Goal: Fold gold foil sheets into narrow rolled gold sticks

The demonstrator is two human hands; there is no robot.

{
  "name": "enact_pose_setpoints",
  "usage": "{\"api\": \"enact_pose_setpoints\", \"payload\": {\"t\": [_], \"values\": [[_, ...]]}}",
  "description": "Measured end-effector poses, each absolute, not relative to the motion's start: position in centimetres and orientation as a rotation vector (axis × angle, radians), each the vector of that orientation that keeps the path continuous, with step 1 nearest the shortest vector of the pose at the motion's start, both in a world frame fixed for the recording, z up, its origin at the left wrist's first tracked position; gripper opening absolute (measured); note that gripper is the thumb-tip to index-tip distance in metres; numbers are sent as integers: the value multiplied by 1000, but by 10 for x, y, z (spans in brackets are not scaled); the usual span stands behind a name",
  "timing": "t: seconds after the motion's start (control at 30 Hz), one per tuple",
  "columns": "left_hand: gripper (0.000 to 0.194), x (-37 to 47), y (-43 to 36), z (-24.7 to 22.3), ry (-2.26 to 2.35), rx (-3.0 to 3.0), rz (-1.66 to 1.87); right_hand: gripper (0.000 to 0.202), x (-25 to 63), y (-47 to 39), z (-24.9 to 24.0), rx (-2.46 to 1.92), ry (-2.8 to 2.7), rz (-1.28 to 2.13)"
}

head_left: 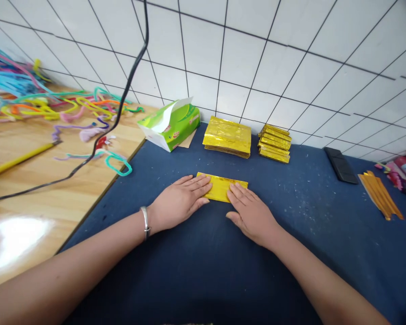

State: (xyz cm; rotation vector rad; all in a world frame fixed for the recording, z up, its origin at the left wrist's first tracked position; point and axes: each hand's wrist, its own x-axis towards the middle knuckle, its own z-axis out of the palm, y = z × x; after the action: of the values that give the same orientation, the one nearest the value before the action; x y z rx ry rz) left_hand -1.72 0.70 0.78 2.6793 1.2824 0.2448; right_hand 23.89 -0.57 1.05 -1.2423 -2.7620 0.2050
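Crosswise, right between left hand [179,201] and right hand [253,214], with its long axis running from side to side and its right end angled slightly nearer the body: see the folded gold strip [219,188], flat on the dark blue mat [203,266]. Already in contact with both hands, so no nearer to one than to the other; beneath the left fingers at its left end, beneath the right fingertips toward its right end, bare across the middle. Open on both sides, palms down, with fingers outstretched and close together; pressing or resting on top, by the look of it, rather than gripping anything. Just off the near long edge at the left, near the left thumb; a little farther from the right thumb, out over the mat. From the left hand, off to the right; from the right hand, off to the left and slightly farther from the body. Beyond the far edge, toward the tiled wall [203,49], note the stack of gold sheets [227,135] and, just to its right, the pile of narrow gold strips [274,143], both apart from the hands.
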Motion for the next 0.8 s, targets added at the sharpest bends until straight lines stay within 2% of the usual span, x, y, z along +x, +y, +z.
{"api": "enact_pose_setpoints", "payload": {"t": [0.1, 0.27, 0.5, 0.8], "values": [[39, -19, 16, 2, 1300, 2633, 372, 36, 247, 4, 8, -1258, -2586, 208], [35, -22, 22, -4, 1347, 2593, 440, 22, 250, 10, 4, -1321, -2487, 174], [50, -30, 23, -1, 1395, 2625, 274, 51, 251, 11, 6, -1539, -2558, 98], [74, -35, 27, 3, 1517, 2554, 230, 63, 264, 18, 5, -1477, -2559, 243]]}}
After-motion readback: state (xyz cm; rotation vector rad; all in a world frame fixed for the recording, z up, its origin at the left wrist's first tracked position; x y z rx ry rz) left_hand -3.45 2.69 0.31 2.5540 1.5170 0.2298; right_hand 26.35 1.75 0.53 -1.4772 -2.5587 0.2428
